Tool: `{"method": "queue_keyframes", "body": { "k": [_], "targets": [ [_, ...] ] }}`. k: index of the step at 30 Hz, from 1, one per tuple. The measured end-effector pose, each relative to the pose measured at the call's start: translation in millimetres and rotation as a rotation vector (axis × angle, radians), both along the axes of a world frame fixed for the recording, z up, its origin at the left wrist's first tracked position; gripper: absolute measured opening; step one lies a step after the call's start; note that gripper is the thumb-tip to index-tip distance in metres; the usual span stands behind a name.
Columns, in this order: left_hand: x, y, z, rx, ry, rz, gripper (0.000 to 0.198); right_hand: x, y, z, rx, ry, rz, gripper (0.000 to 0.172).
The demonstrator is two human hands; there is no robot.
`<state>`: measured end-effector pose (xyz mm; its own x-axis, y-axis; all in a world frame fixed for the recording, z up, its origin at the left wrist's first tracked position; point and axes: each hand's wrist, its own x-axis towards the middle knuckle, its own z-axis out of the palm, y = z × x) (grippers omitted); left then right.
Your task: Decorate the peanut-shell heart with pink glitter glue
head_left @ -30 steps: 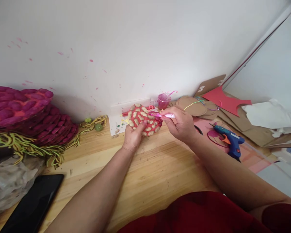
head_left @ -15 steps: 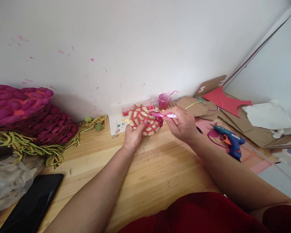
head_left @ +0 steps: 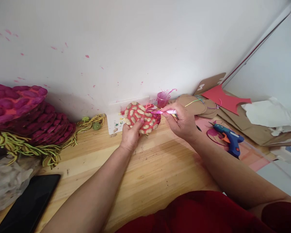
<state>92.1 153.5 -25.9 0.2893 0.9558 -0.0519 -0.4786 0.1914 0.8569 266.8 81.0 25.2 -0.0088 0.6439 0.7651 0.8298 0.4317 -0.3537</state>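
Observation:
My left hand grips the lower edge of a round red disc covered with peanuts in their shells, its thumb on the front face. Most of the shells are bare tan; those along the disc's right edge are painted magenta. In my right hand is a paintbrush with a pale handle, pinched between thumb and fingers. Its magenta tip touches the shells at the right of the disc. Behind the disc stands a clear cup stained with magenta paint.
Magenta peanut-covered discs with yellow-green yarn are stacked at left, above a plastic bag and a black phone. On the right lie cardboard pieces, red paper and a blue glue gun. A paint-spattered wall rises behind.
The view has shifted slightly. The brush tip has moved a little down and toward the right edge of the disc, while both hands keep their holds.

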Motion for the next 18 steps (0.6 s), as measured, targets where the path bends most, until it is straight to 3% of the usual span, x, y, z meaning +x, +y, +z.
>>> {"method": "queue_keyframes", "body": {
  "k": [5, 12, 18],
  "targets": [
    [-0.3, -0.1, 4.4, -0.025, 0.003, 0.010, 0.056, 3.4, 0.0, 1.8, 0.027, 0.021, -0.010, 0.009],
    [-0.5, -0.6, -0.4, 0.003, -0.001, -0.051, 0.051, -2.3, -1.6, 2.8, 0.009, 0.042, 0.016, 0.010],
    [-0.8, -0.2, 1.7, -0.017, -0.022, -0.010, 0.052, 2.2, -0.6, 3.3, 0.015, 0.119, 0.005, 0.007]
  ]
}}
